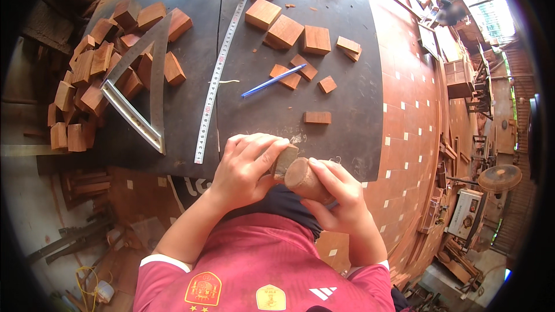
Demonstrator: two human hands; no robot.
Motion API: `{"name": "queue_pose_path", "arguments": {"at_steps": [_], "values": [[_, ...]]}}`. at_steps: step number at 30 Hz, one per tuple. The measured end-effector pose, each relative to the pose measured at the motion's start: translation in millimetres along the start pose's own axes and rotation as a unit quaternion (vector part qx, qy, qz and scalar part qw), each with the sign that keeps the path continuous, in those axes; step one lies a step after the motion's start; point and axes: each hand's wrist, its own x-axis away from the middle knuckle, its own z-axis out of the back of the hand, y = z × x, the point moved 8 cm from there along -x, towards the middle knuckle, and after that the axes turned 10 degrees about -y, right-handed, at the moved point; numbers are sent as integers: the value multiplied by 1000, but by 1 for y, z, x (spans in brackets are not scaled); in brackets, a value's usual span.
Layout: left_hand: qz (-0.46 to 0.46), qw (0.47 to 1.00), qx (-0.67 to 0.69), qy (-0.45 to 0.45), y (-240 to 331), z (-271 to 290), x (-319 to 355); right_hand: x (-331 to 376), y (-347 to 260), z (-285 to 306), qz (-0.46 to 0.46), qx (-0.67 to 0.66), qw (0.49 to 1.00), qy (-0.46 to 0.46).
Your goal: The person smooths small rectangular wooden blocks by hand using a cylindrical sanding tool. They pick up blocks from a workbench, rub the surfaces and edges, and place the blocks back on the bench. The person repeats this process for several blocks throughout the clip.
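Observation:
My left hand (245, 164) grips a small brownish block (285, 160) with a flat, greyish face. Close against it, my right hand (342, 193) holds a thick round brown piece (303, 178), its rounded end turned up. The two pieces meet or nearly meet just past the table's near edge; I cannot tell if they touch. A small reddish wood block (317, 118) lies on the dark table beyond my right hand. The extended tape measure (209, 101) ends a little beyond my left hand.
Across the dark table (254, 121) lie a blue pen (273, 81), a metal triangle square (157, 86) and a heap of wood blocks (82, 69) at left. More blocks (284, 32) sit farther back. A person (448, 11) is far right, beyond the tiled floor (399, 115).

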Motion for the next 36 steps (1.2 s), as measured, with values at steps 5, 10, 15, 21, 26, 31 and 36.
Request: {"name": "queue_pose_path", "arguments": {"at_steps": [5,10,15,21,26,31,36], "values": [[15,1000,1,-7,-2,-2,0,-10,-6,3,4,10,1000,-11],[6,1000,-4,-3,-6,-5,1,-29,-22,-8,30,54,998,-17],[25,998,1,58,-7,2,5,-19,-15,3,-3,110,991,75],[61,993,-43,96,-6,3,15,23,10,13,-90,59,972,207],[23,998,17,59,-10,9,9,27,13,6,-100,58,971,210],[15,997,66,34,-10,7,7,27,14,3,-78,37,976,201],[-21,992,119,31,2,-2,-11,18,13,4,-54,46,982,173]]}}
